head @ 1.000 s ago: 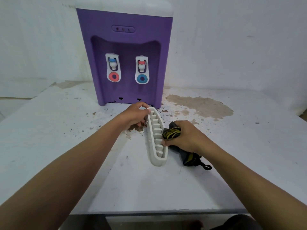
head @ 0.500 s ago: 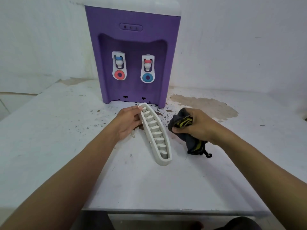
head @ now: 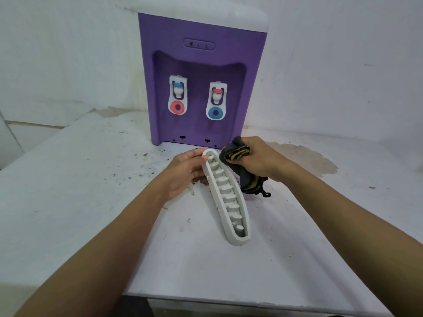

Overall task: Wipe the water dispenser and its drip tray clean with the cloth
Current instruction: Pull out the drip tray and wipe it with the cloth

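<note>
A purple water dispenser (head: pixel 201 53) with a white top and two white taps stands at the back of the table. Its white slotted drip tray (head: pixel 229 202) lies detached on the table in front, pointing toward me. My left hand (head: pixel 183 172) grips the tray's far end. My right hand (head: pixel 258 159) clutches a bunched dark grey cloth with yellow stripes (head: pixel 235 153), pressed against the tray's far right rim. Part of the cloth hangs down to the table under my wrist.
The white table (head: pixel 91 202) is speckled with dark dirt in front of the dispenser. A brown patch (head: pixel 304 156) of worn surface lies at the right. White walls stand behind. The table's front edge (head: pixel 229 298) is near me.
My right hand has carried the cloth from the tray's middle out to the right and then up to the tray's far end. The tray's near end has swung right.
</note>
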